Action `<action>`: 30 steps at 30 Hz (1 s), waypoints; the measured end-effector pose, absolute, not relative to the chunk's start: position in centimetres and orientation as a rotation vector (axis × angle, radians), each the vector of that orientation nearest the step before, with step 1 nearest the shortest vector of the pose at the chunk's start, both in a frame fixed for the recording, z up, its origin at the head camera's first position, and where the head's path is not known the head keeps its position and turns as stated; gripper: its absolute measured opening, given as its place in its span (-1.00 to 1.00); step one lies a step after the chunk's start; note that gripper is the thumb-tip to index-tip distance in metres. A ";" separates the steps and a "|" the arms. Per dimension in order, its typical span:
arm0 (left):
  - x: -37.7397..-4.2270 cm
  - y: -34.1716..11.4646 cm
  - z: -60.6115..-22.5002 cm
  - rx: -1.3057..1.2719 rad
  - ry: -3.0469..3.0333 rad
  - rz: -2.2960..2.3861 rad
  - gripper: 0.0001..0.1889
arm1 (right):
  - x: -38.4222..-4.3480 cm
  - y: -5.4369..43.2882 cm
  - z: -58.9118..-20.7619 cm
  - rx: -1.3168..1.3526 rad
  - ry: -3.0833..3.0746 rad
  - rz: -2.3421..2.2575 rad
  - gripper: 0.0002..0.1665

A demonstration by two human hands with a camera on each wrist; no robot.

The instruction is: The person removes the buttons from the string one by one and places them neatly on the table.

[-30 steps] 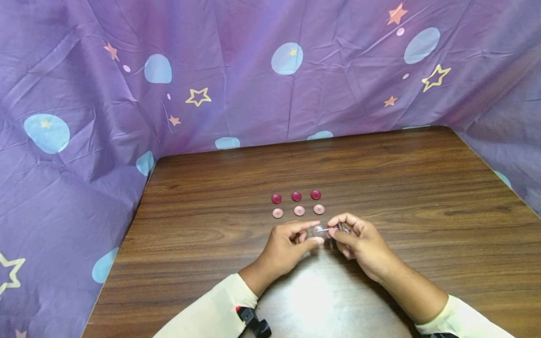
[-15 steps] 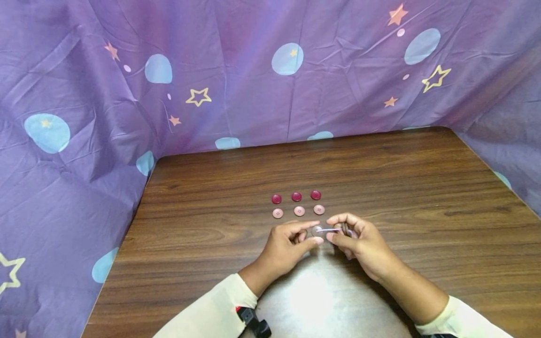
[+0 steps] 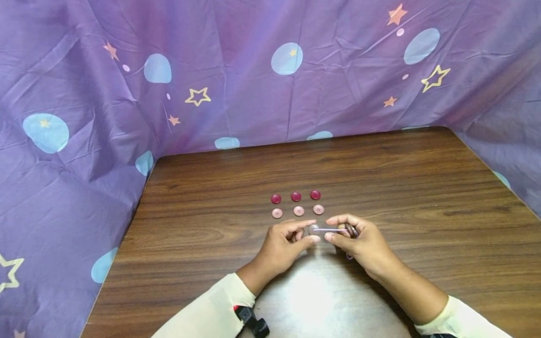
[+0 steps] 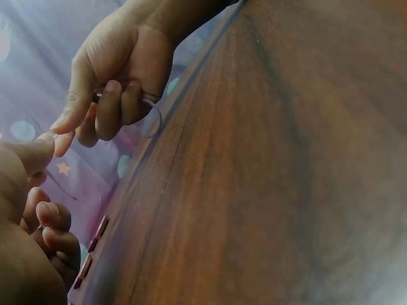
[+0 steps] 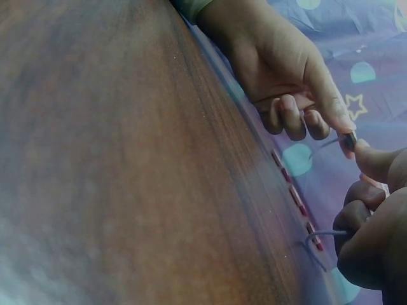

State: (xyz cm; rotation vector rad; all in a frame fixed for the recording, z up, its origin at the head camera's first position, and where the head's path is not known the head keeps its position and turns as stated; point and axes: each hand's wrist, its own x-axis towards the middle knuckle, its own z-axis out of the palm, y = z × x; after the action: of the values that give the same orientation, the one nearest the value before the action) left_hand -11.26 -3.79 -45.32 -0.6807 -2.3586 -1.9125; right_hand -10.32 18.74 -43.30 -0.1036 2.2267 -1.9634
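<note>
My left hand (image 3: 281, 244) pinches a small round button (image 3: 313, 229) between thumb and index finger; its edge looks dark in the right wrist view (image 5: 350, 140). A thin lilac cord (image 3: 331, 230) runs from the button straight to my right hand (image 3: 365, 244). There the curled fingers hold the cord beside small dark brown round pieces (image 3: 351, 230), partly hidden. Thumb and index finger of the right hand stand apart, the cord passing between them. Below the curled fingers a loop of cord (image 4: 157, 121) hangs in the left wrist view.
Beyond the hands, three dark red buttons (image 3: 296, 196) lie in a row on the wooden table (image 3: 203, 197). Nearer to me is a row of three pink buttons (image 3: 298, 211). A purple curtain with stars (image 3: 236, 94) hangs behind and beside the table.
The right thumb and index finger have parted from the cord. More cord shows between the button and the right hand, and the left hand has shifted slightly left with the button.
</note>
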 end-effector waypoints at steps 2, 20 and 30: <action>-11.3 -3.9 -45.3 -0.684 -2.352 -1.910 -0.62 | -10.3 18.7 -43.4 -0.115 2.232 -1.974 -0.54; -11.4 -4.3 -45.3 -0.676 -2.363 -1.918 -0.61 | -10.3 18.7 -43.7 -0.173 2.338 -1.958 -0.58; -11.3 -5.2 -45.5 -0.657 -2.363 -1.910 -0.61 | -10.2 18.7 -43.5 -0.190 2.394 -1.899 -0.72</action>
State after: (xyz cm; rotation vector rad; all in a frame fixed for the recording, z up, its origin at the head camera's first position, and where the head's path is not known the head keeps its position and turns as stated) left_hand -11.30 -5.24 -45.55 -0.6573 -2.3634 -1.9099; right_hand -10.18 18.68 -43.50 -0.1903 2.3944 -1.8988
